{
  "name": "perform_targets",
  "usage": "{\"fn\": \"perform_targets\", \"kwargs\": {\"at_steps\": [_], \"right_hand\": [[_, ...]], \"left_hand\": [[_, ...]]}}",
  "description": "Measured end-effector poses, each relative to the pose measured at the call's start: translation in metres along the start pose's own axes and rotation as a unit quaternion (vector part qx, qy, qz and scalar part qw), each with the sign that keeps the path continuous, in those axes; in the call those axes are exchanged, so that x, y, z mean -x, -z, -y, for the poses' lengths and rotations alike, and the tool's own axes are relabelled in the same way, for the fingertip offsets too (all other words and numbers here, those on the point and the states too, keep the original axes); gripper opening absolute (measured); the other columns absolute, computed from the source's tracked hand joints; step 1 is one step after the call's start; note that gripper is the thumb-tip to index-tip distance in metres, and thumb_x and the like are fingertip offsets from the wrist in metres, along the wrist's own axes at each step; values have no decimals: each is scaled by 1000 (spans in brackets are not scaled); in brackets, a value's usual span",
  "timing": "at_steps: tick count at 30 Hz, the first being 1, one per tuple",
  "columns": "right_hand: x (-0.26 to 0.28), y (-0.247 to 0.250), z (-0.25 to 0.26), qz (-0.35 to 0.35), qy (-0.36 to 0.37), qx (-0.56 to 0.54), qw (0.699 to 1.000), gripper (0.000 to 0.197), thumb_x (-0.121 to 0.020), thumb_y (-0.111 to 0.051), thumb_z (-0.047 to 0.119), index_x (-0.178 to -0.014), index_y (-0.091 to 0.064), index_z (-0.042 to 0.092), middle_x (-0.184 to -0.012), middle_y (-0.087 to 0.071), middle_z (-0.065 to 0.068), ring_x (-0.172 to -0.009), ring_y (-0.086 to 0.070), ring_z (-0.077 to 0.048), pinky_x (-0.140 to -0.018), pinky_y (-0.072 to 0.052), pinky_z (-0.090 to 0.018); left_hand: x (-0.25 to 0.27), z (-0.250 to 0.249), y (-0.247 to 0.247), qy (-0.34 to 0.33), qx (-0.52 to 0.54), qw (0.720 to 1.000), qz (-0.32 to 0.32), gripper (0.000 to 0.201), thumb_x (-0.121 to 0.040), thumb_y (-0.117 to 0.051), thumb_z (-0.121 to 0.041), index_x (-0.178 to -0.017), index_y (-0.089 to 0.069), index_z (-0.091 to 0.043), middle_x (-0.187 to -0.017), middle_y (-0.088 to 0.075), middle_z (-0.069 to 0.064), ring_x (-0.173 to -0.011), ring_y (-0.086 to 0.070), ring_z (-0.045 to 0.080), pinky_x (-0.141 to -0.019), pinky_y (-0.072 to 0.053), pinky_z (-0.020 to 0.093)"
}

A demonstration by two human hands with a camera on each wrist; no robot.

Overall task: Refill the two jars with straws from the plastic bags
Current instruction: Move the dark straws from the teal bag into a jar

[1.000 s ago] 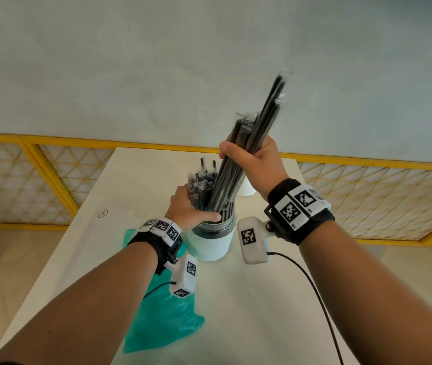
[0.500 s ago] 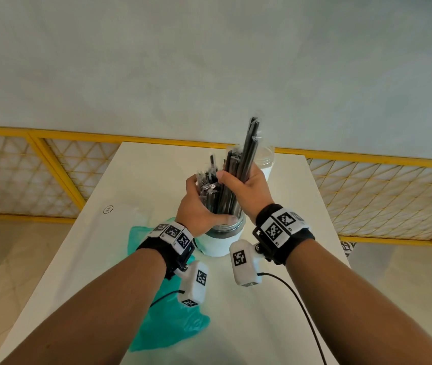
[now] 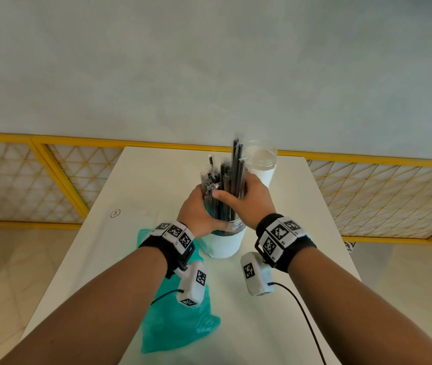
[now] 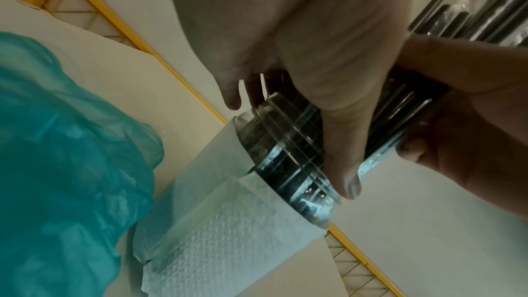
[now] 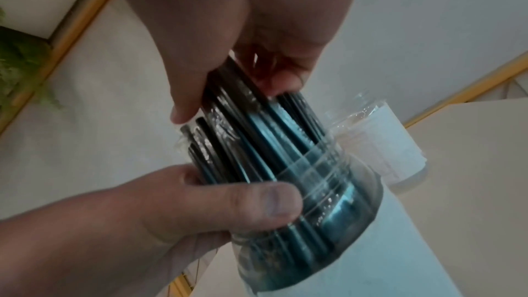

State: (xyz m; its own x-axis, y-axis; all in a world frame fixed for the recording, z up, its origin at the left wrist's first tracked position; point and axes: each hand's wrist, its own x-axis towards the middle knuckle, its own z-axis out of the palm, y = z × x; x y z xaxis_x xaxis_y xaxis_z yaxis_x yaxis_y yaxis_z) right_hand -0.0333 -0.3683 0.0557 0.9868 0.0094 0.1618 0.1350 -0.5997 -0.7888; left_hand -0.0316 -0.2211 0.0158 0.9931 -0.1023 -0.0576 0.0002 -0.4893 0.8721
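Both hands around straws

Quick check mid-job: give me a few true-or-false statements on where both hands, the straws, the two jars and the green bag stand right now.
1. The right hand grips a bundle of black straws standing in the near jar. True.
2. The left hand lies flat on the table. False: it holds the near jar's neck.
3. The far jar is packed with straws. False: none show in it.
4. The green plastic bag lies on the table beneath the left forearm. True.
5. Both jars are wrapped in white paper. True.
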Motion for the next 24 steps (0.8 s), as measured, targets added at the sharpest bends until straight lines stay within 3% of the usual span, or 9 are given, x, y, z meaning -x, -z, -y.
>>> {"fn": "perform_targets", "kwargs": {"at_steps": [3, 6, 9, 11, 13, 16, 18, 20, 24], "right_hand": [[8, 11, 5, 48, -57, -4, 997, 65, -64, -84, 51, -113, -57, 18, -100, -65, 8, -89, -63, -7, -68, -45, -13], [11, 28, 25, 42, -68, 18, 997, 84, -54, -82, 64, -116, -47, 18, -103, -58, 9, -86, -57, -1, -64, -42, -13], [6, 39, 55, -80, 31, 54, 995, 82, -65, -67, 73, -121, -45, 18, -117, -53, 4, -109, -49, -14, -87, -46, -29], [-2, 39, 75, -135, 160, 78, 975, 70, -81, -59, 63, -132, -44, 18, -134, -48, 1, -128, -35, -19, -106, -34, -34], [-14, 33, 85, -97, 237, 129, 958, 53, -94, -50, 46, -139, -44, 19, -146, -43, -2, -140, -27, -23, -115, -20, -36], [-28, 19, 70, 3, 226, 192, 955, 38, -102, -38, 27, -133, -54, 13, -138, -54, -8, -133, -43, -26, -114, -20, -34], [-23, 9, 46, 56, 199, 200, 958, 37, -104, -35, 25, -130, -56, 10, -133, -59, -8, -129, -48, -25, -117, -22, -38], [-13, 1, 22, 87, 180, 200, 959, 39, -104, -33, 26, -136, -51, 12, -140, -54, -6, -138, -38, -23, -119, -12, -34], [-6, -4, 9, 92, 179, 197, 960, 49, -99, -28, 35, -139, -49, 14, -145, -48, -5, -140, -35, -23, -119, -8, -30]], "left_hand": [[3, 5, 4, 3, -3, 1000, -2, 96, -42, -96, -41, -124, -48, -26, -117, -64, -10, -105, -62, 12, -89, -50, 29], [4, 8, 11, 1, -19, 1000, 9, 97, -43, -95, -41, -127, -47, -26, -120, -62, -10, -106, -58, 9, -90, -46, 26], [3, 6, 16, -1, -35, 999, 22, 100, -43, -95, -41, -128, -45, -25, -124, -60, -8, -106, -55, 9, -93, -42, 25], [4, 6, 15, -3, -36, 999, 23, 99, -44, -95, -42, -127, -45, -24, -124, -61, -7, -108, -56, 11, -93, -42, 26], [5, 7, 15, -4, -33, 999, 21, 97, -44, -95, -41, -126, -46, -23, -124, -62, -6, -107, -56, 11, -92, -43, 26], [4, 9, 15, -2, -33, 999, 28, 97, -44, -95, -42, -127, -47, -24, -124, -61, -7, -106, -55, 9, -90, -41, 24], [3, 10, 15, -2, -32, 999, 29, 97, -46, -95, -41, -128, -46, -24, -122, -61, -8, -103, -54, 8, -88, -40, 22], [4, 13, 15, -11, -26, 999, 22, 96, -47, -95, -41, -128, -47, -23, -119, -59, -10, -103, -52, 6, -89, -40, 22], [3, 16, 15, -13, -20, 1000, 17, 99, -46, -95, -44, -130, -45, -24, -121, -58, -12, -107, -53, 7, -92, -40, 22]]}}
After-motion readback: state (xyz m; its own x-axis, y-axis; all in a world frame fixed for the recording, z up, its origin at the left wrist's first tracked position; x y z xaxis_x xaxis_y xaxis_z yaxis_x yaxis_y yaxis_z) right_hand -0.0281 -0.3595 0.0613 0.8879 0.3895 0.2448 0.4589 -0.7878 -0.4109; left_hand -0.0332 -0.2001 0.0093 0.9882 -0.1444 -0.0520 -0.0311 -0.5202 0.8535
